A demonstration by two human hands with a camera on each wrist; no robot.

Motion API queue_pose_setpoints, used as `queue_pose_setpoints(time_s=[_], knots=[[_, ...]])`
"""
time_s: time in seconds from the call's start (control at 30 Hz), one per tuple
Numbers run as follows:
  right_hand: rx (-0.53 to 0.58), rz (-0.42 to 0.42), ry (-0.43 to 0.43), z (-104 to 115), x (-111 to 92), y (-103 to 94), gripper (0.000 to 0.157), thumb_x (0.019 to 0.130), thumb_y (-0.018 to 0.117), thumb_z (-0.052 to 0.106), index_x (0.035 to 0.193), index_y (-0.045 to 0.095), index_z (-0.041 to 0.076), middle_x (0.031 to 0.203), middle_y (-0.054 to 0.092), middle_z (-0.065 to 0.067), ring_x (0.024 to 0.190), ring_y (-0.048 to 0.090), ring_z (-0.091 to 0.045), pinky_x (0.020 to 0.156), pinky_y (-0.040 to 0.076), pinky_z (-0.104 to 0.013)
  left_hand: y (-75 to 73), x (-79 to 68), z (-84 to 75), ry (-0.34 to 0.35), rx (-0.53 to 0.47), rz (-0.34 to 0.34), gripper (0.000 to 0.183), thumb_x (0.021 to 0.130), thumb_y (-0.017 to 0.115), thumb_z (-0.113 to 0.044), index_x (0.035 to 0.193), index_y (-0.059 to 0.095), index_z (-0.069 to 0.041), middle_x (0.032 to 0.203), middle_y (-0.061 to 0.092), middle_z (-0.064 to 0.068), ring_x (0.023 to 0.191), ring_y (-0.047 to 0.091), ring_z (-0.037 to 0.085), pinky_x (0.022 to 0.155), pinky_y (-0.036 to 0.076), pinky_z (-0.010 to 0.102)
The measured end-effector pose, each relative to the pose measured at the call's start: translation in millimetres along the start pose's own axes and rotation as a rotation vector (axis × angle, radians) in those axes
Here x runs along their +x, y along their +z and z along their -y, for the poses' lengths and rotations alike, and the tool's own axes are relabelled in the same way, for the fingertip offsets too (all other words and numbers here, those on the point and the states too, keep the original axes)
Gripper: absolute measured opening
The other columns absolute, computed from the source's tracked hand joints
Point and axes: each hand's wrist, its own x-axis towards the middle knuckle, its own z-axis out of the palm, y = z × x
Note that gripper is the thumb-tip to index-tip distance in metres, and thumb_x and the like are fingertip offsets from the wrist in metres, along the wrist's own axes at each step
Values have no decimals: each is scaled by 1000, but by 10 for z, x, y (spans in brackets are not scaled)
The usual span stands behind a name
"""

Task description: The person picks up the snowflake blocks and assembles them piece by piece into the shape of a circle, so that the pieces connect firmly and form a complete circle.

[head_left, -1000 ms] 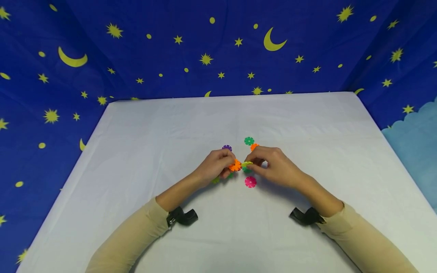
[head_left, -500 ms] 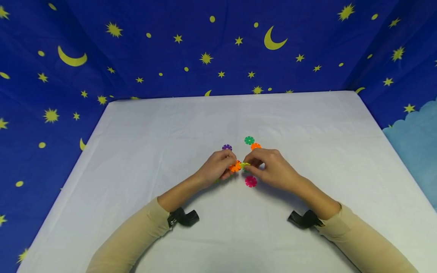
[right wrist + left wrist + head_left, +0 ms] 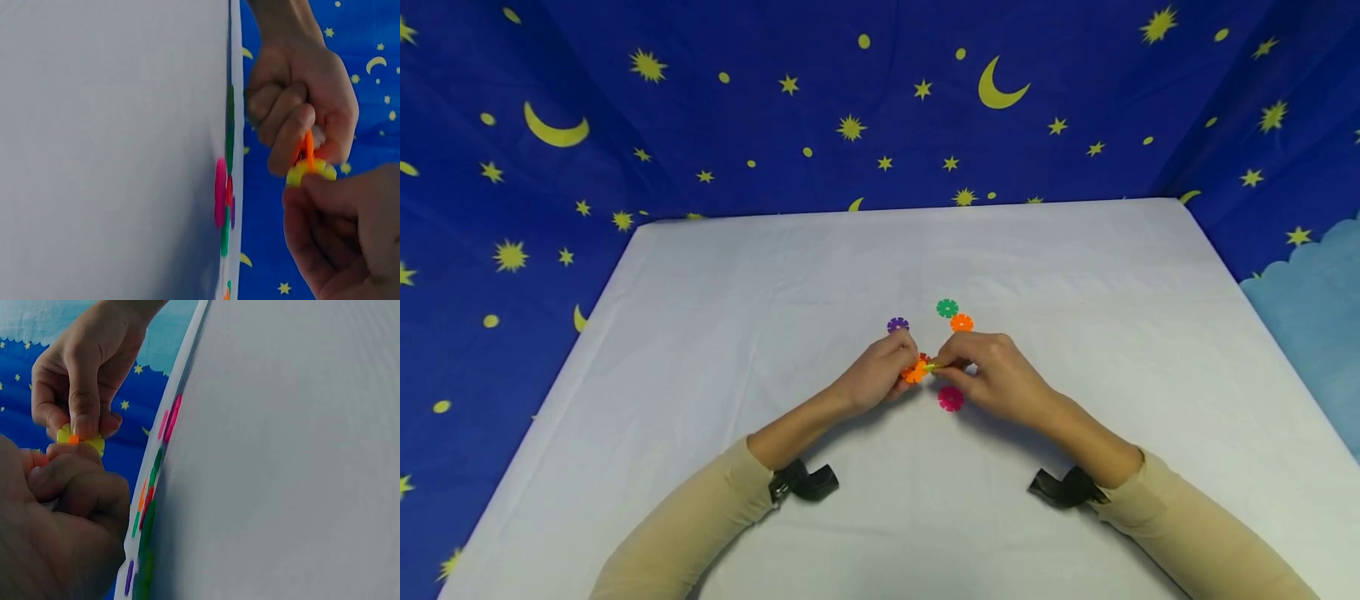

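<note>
My left hand (image 3: 876, 372) grips an orange notched disc (image 3: 913, 374) between thumb and curled fingers. From the other side, my right hand (image 3: 1003, 375) pinches a yellow notched disc (image 3: 327, 170) with thumb and forefinger. The two discs meet crosswise at their edges in the right wrist view, the orange edge (image 3: 309, 149) overlapping the yellow rim. In the head view the yellow one shows only as a thin strip. Both hands are raised above the table, as the wrist views show, and the fingers hide part of each disc.
Loose notched discs lie on the white tabletop (image 3: 760, 333): purple (image 3: 897, 324) behind my left hand, green (image 3: 947, 308) and orange (image 3: 962, 322) behind my right, pink (image 3: 951, 399) nearer me. Several more show edge-on in the wrist views. A blue star-patterned cloth (image 3: 820, 108) hangs behind.
The yellow disc has moved left against the orange disc and turned nearly edge-on to the head view. My right hand has shifted slightly left and closer; my left hand has barely moved.
</note>
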Motion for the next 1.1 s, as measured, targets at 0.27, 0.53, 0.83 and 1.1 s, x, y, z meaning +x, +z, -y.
queue_pose_setpoints(time_s=[0.27,0.53,0.83,1.1], knots=[[-15,-11,15,42,3,12,19,76,79,-3,85,68,9,84,65,5,73,62,-4,66,54,-21,-18,-9,-26,3,3,-6,16,98,38,-13,89,47,-4,57,47,6,46,37,16,43,32,25],[-7,16,128,28,22,-66,21,78,78,1,90,66,13,87,65,10,75,63,-2,70,55,-25,-48,36,5,-11,-53,20,12,95,42,-11,90,49,-3,65,49,7,48,45,18,45,36,26],[28,35,105,-61,12,-104,21,79,75,-5,92,67,10,96,66,4,84,66,-9,74,55,-24,-89,57,16,-21,40,18,15,95,47,-13,92,58,-3,74,51,9,65,58,24,60,48,31],[27,57,112,-81,3,-103,20,81,75,-3,93,67,11,102,66,3,91,64,-10,76,54,-22,-94,55,21,-13,92,-10,17,94,54,-20,92,64,-6,87,64,7,75,54,20,67,46,31]])
